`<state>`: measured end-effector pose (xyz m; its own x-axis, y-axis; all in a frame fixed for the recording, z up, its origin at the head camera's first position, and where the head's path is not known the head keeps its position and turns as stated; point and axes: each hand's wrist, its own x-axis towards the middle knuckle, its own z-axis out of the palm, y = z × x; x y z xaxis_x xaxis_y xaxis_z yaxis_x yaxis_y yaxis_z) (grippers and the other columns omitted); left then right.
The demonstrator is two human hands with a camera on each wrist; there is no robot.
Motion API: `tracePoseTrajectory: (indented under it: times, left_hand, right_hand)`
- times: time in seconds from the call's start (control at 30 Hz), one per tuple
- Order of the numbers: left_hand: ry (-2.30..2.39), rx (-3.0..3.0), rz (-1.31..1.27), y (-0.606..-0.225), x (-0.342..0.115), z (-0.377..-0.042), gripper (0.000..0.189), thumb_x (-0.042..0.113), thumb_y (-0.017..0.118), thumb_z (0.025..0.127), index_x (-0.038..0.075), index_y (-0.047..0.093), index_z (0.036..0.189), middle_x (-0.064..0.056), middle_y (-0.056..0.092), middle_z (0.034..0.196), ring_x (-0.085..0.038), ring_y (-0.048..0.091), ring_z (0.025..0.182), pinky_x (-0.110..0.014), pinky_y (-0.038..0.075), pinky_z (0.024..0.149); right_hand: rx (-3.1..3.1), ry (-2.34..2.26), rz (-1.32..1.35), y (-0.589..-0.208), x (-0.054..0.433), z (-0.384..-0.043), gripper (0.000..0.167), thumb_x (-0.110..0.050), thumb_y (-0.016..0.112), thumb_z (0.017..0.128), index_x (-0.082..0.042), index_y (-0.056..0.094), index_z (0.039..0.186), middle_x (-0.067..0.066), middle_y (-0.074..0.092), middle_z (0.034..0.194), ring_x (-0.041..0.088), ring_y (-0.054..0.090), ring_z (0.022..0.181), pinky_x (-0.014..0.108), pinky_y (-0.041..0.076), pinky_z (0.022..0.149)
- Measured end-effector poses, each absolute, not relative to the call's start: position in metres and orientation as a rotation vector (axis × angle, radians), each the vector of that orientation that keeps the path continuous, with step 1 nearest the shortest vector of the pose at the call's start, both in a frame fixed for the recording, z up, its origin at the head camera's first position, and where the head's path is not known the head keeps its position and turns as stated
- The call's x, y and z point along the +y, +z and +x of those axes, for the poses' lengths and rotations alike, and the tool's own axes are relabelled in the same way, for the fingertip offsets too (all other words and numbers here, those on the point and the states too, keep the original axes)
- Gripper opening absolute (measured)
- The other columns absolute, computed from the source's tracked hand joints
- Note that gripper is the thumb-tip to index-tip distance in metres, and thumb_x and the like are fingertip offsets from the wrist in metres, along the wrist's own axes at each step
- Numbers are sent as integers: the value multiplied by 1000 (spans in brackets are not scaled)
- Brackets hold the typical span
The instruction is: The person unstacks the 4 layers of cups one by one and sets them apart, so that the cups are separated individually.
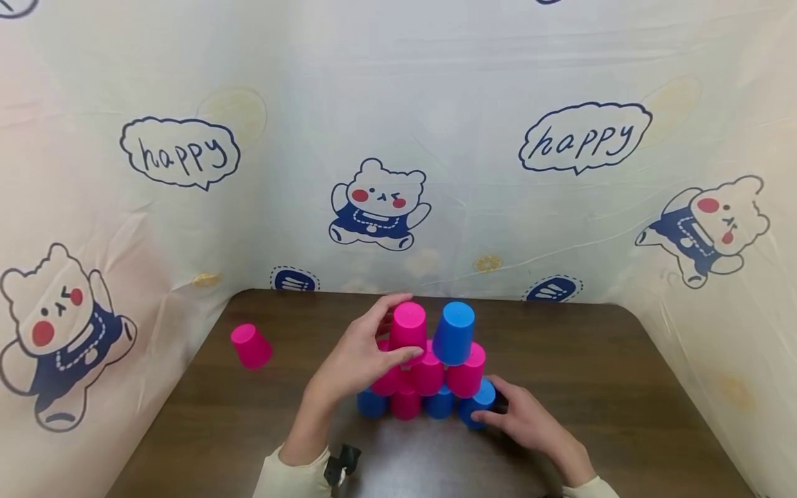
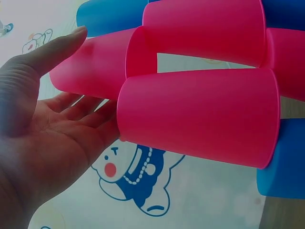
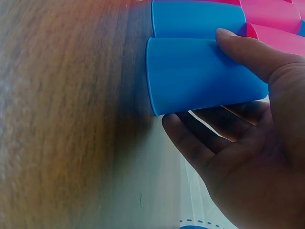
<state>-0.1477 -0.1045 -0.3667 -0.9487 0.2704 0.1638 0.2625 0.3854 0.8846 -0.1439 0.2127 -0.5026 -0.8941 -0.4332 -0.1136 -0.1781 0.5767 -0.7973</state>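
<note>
Upside-down plastic cups form a stepped wall in front of me. My left hand (image 1: 358,353) holds a pink cup (image 1: 409,325) in the upper row, thumb on its near side and fingers behind. Right of that cup, a blue cup (image 1: 454,333) stands in the same row. Below are three pink cups, among them the middle pink cup (image 1: 427,373), over a bottom row of blue cups and one pink cup (image 1: 406,405). At the bottom right end my right hand (image 3: 248,143) grips a blue cup (image 3: 200,74) between thumb and fingers, its rim at the table.
A lone pink cup (image 1: 252,346) stands apart on the left of the brown wooden table (image 1: 579,360). Pale fabric (image 1: 398,104) with printed bears hangs behind the table and along both sides. A black band (image 1: 342,463) is on the left wrist.
</note>
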Motion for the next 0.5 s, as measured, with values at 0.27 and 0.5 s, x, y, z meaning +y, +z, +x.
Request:
tracePoseTrajectory:
  times: [0.27, 0.5]
  left_hand:
    - [1649, 2620, 455, -369, -104, -148, 85, 10, 91, 81, 30, 48, 152, 1, 61, 142, -27, 63, 128, -45, 64, 90]
    - [1648, 2614, 464, -368, -104, -148, 83, 11, 91, 82, 29, 49, 151, 1, 62, 140, -26, 64, 126, -45, 64, 91]
  right_hand:
    - [2491, -1239, -501, -504, 212, -144, 55, -38, 79, 95, -15, 60, 140, 6, 70, 130, 31, 66, 117, 63, 56, 100]
    - [2497, -1236, -500, -503, 213, -144, 56, -38, 79, 95, -14, 60, 141, 7, 70, 131, 31, 66, 118, 63, 56, 100]
